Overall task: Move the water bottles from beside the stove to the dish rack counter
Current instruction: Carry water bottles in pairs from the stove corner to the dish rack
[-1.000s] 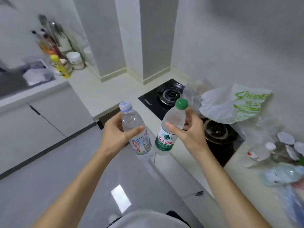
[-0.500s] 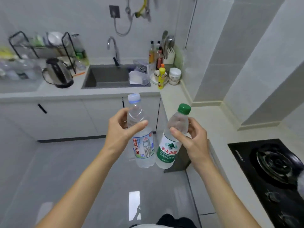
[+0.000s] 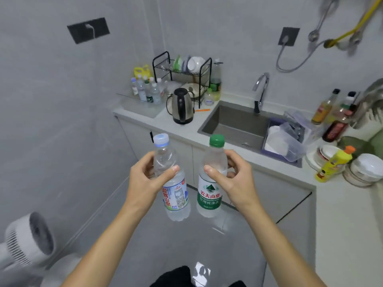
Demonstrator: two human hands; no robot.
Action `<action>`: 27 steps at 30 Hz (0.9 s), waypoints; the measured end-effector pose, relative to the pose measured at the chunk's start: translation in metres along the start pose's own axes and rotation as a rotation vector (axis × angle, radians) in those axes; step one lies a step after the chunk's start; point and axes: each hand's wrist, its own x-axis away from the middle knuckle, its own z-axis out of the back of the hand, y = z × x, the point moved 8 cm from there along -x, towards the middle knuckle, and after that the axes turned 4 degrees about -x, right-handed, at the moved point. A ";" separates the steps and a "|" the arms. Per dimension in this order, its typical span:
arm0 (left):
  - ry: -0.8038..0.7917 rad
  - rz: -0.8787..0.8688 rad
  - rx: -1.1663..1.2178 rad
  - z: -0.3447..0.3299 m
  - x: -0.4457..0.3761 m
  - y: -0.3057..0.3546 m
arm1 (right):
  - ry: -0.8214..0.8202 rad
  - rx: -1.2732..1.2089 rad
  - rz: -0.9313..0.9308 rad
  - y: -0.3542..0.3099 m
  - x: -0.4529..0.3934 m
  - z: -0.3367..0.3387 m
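Head view looks down on two bare arms held out over a grey floor (image 3: 165,245), each hand carrying a water bottle upright in the air. The left hand (image 3: 145,181) has its fingers (image 3: 173,169) clamped round the upper body of the blue-capped bottle (image 3: 174,189), thumb across the front above the label. The right hand (image 3: 236,179) has its fingers (image 3: 209,169) clamped round the shoulder of the green-capped bottle (image 3: 210,191) in the same way. Both bottles hang side by side, close but apart, well short of the surface (image 3: 143,109) ahead. On that surface stands a black wire dish rack (image 3: 182,73) with bowls in it, a steel kettle (image 3: 182,105) in front of it, and a cluster of small bottles (image 3: 146,89) to the rack's left. A sink (image 3: 234,123) with a curved tap (image 3: 260,90) lies to the right of the kettle.
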 end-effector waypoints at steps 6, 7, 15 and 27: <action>0.219 0.070 0.004 0.066 -0.072 -0.042 | -0.183 0.013 -0.014 0.037 -0.121 -0.084; 0.249 0.080 0.011 0.077 -0.087 -0.052 | -0.206 0.003 -0.025 0.045 -0.140 -0.100; 0.332 0.139 0.068 0.154 -0.247 -0.133 | -0.253 0.069 -0.116 0.104 -0.288 -0.205; 0.278 0.169 -0.001 0.223 -0.478 -0.199 | -0.075 0.104 -0.198 0.163 -0.489 -0.293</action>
